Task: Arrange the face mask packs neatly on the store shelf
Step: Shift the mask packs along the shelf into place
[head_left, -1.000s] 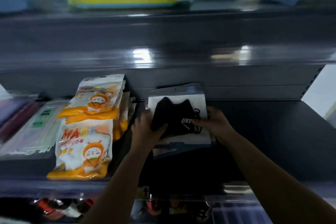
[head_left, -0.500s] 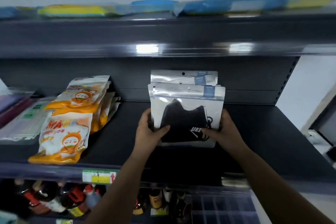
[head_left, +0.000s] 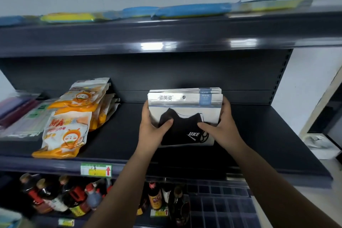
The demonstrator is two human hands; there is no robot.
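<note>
Both hands, left hand [head_left: 154, 128] and right hand [head_left: 223, 127], clamp an upright stack of glossy rectangular face mask packs [head_left: 185, 114] at frame centre on the dark shelf [head_left: 118, 135], silver headers up, fronts facing camera.

Head-worn wide-angle camera, 1 view only, looks forward and slightly down, close to the dark store shelf [head_left: 118, 135] at arm's reach.
</note>
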